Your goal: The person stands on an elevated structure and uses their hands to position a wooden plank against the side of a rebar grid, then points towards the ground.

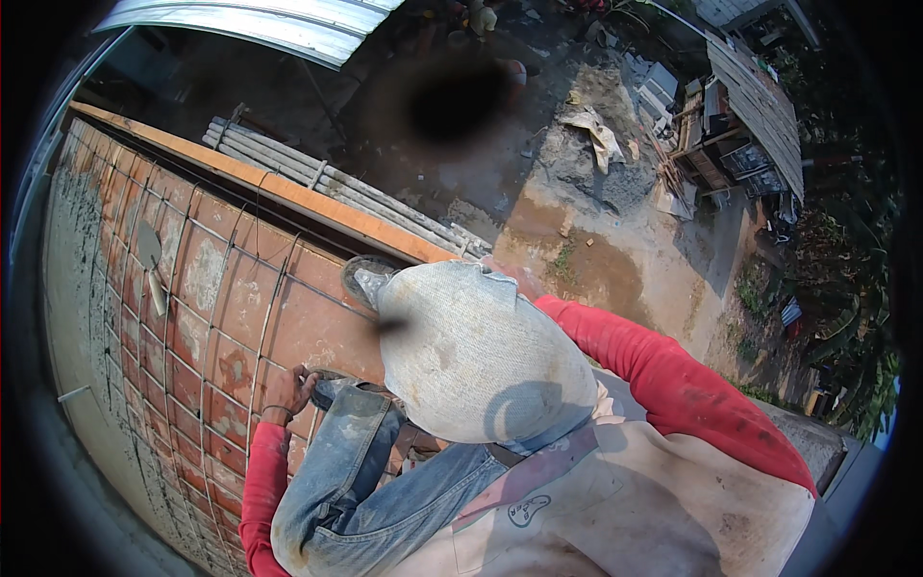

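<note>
Rebar grid (229, 248): beside the left hand (286, 390), which is lowered, fingers bent, next to a shoe (333, 386); grip cannot be told. Trowel (149, 248): on grid, forward-left of that hand. Right hand (520, 278): arm extended, partly hidden behind knee (452, 298); grip unclear.

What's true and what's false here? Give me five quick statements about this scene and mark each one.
1. The trowel is in the right hand. False: the trowel lies on the left, apart from both hands.
2. The left hand is close to a shoe. True.
3. The long board is blue. False: the board is orange.
4. Both sleeves are red. True.
5. The poles lie side by side. True.
</note>
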